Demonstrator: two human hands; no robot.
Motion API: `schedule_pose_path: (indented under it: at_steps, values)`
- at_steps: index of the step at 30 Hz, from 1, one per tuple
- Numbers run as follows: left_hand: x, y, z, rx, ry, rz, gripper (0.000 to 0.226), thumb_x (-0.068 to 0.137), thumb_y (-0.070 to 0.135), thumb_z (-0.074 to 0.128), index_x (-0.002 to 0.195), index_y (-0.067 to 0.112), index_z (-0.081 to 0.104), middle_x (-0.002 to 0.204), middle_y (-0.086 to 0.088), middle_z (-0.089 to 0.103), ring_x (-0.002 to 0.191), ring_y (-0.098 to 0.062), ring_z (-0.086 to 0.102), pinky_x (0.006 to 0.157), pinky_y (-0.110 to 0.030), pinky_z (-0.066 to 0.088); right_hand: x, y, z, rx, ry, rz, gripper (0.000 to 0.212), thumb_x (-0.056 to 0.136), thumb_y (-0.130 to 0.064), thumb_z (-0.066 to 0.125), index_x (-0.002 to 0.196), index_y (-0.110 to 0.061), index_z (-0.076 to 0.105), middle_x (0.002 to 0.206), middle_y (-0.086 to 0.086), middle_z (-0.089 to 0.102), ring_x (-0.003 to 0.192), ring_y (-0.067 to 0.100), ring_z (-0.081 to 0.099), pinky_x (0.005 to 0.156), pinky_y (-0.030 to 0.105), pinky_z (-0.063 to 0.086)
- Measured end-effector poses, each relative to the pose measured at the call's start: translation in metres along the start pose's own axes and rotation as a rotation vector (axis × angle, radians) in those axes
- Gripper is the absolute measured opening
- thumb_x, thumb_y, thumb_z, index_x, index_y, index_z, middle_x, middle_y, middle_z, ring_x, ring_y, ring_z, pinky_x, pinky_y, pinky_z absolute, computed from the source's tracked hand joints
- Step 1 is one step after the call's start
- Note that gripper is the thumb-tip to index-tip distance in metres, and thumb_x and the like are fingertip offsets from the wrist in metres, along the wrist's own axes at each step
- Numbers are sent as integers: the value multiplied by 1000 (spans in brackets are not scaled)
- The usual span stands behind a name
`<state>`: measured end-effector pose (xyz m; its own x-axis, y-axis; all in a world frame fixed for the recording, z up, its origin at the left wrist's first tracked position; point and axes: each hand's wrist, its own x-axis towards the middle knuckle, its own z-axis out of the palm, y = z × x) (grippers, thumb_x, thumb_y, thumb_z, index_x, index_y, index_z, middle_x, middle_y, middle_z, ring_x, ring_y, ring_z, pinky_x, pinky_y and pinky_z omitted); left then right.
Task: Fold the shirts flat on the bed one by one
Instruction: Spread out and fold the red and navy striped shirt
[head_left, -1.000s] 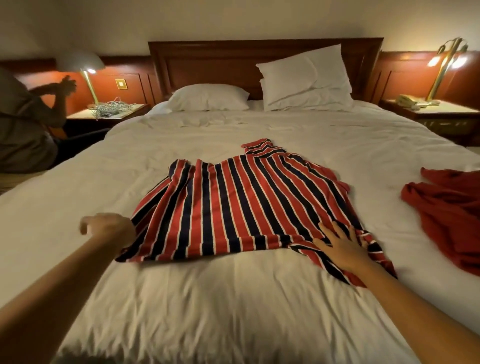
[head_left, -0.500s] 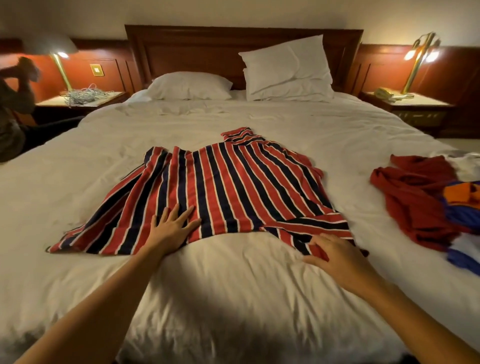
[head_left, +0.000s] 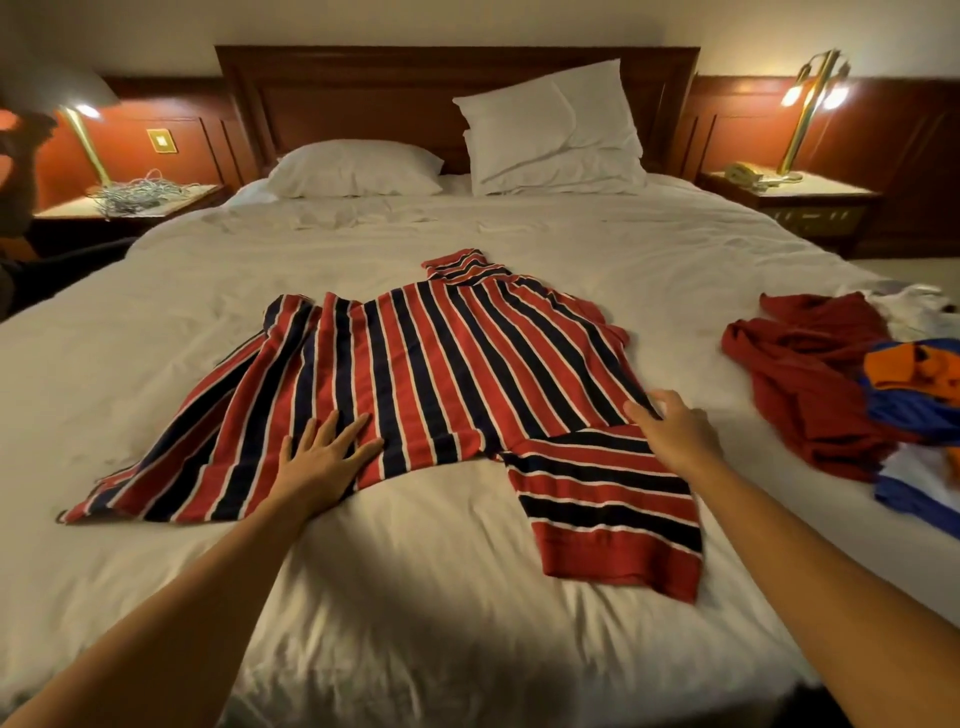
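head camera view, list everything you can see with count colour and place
striped shirt: 1, red, navy and white, spread on the middle of the bed
bed: 1, white sheet, fills the view
clothes pile: 1, dark red, blue, orange and white, right edge of the bed
pillows: 2, white, against the headboard
headboard: 1, dark wood, far end
lamps: 2, brass, lit, one on each nightstand
cable tangle: 1, pale, left nightstand
telephone: 1, cream, right nightstand
left hand: flat on the shirt's near edge
right hand: resting on the shirt by its near sleeve
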<state>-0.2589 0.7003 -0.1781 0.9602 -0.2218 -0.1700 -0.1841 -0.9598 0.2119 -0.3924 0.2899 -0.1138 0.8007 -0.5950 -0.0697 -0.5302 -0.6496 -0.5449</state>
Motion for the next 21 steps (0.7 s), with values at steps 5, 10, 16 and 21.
schedule_pose_path:
  at_steps: [5, 10, 16, 21]
  values:
    - [-3, 3, -5, 0, -11, -9, 79, 83, 80, 10, 155, 50, 0, 167, 5, -8, 154, -24, -8, 123, -52, -6, -6, -2, 26, -77, 10, -191, 48, 100, -44, 50, 144, -24, 47, 133, 9, 60, 117, 32, 59, 96, 44, 51]
    - [10, 9, -12, 58, -72, -55, 81, 82, 82, 8, 155, 50, -3, 167, 0, -10, 153, -31, -10, 120, -61, -6, 2, 11, 10, -250, -132, -243, 41, 101, -43, 50, 137, -24, 58, 133, 6, 63, 117, 27, 60, 99, 39, 48]
    - [66, 46, -8, -43, 1, -66, 92, 69, 90, 0, 153, 52, -3, 167, 4, -14, 152, -32, -15, 115, -61, -16, 45, 11, -25, -176, -184, -220, 36, 88, -67, 54, 90, -34, 69, 100, -7, 71, 83, 11, 61, 71, 30, 45]
    - [134, 72, 2, -5, 133, 7, 83, 75, 87, -1, 151, 55, -9, 167, 8, -10, 153, -26, -12, 119, -54, -11, 144, -16, -12, 49, 6, -144, 52, 98, -59, 44, 123, -17, 63, 122, 11, 64, 104, 29, 58, 84, 35, 43]
